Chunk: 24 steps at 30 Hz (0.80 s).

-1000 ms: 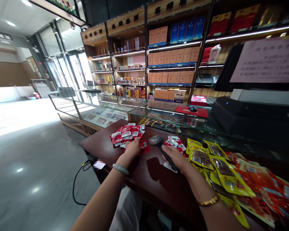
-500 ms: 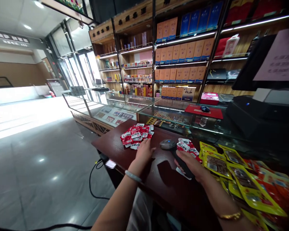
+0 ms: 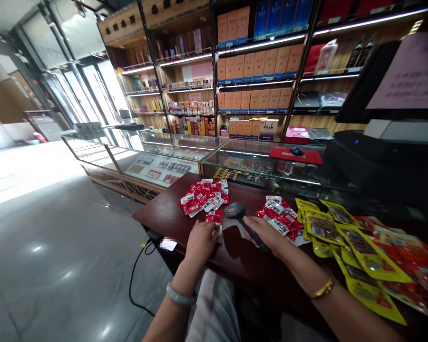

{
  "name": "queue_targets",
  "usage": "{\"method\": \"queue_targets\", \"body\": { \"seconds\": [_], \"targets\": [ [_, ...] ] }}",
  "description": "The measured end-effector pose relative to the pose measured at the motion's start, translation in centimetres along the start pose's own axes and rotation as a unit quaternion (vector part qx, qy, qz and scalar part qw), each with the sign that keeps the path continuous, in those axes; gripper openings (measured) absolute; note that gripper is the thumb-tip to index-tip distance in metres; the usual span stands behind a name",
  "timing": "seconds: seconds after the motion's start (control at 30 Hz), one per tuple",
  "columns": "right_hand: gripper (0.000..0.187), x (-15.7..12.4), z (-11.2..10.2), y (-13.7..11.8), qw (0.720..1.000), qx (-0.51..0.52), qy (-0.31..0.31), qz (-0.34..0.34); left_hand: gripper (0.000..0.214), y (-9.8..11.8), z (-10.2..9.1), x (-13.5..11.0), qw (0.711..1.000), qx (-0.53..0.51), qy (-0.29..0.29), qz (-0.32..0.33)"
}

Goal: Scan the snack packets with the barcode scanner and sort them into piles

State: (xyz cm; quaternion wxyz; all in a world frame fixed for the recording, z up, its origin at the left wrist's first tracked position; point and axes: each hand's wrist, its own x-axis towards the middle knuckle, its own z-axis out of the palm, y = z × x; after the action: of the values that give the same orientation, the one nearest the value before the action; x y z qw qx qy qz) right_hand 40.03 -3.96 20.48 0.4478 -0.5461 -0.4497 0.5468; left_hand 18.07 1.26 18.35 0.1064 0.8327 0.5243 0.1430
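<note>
My left hand [image 3: 201, 240] is closed on the near end of a small red-and-white snack packet [image 3: 214, 217], over the dark wooden tabletop [image 3: 164, 207]. Just beyond lies a pile of like red packets [image 3: 201, 195]. In my right hand [image 3: 263, 232] is a black handheld barcode scanner [image 3: 251, 231], fingers wrapped round its handle. Its head tilts toward the packet and hovers close to it. Another group of red packets [image 3: 282, 219] lies to the right, beyond my right hand.
Yellow snack bags [image 3: 323, 226] and orange-red bags [image 3: 406, 251] cover the table's right side. Behind stand glass display counters [image 3: 231, 156], a red mat [image 3: 310, 156] with a mouse, and shelves of boxes [image 3: 258, 65]. A dark monitor [image 3: 388, 80] rises at right.
My left hand has drawn back toward me, now with a packet pulled from the pile. The scanner has moved left, uncovering more of the right group. The view has turned slightly right.
</note>
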Motion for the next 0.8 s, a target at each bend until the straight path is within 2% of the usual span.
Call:
{"method": "queue_targets", "body": {
  "seconds": [0.1, 0.2, 0.33, 0.47, 0.63, 0.8],
  "targets": [
    [0.054, -0.7, 0.7, 0.4, 1.000, 0.001, 0.020, -0.010, 0.041, -0.2, -0.3, 0.0, 0.989, 0.044, 0.081, -0.115],
    [0.052, -1.4, 1.5, 0.7, 0.999, 0.015, 0.036, -0.010, 0.052, -0.1, -0.1, 0.4, 0.982, 0.076, 0.059, -0.163],
    [0.050, -2.0, 2.3, 1.0, 0.998, 0.039, 0.054, -0.019, 0.037, 0.6, 0.2, 0.6, 0.989, 0.034, 0.001, -0.144],
    [0.052, -2.6, 1.9, 1.5, 0.995, 0.049, 0.077, -0.028, 0.021, 0.9, 1.2, 0.8, 0.983, -0.111, -0.036, -0.143],
    [0.051, -4.0, 0.7, 2.2, 0.989, 0.067, 0.126, -0.033, 0.017, 1.1, 3.1, 1.4, 0.956, -0.263, 0.001, -0.128],
    [0.046, -5.3, 0.1, 2.6, 0.988, 0.079, 0.119, -0.054, 0.017, 1.1, 3.7, 1.4, 0.942, -0.314, 0.040, -0.111]
  ]
}}
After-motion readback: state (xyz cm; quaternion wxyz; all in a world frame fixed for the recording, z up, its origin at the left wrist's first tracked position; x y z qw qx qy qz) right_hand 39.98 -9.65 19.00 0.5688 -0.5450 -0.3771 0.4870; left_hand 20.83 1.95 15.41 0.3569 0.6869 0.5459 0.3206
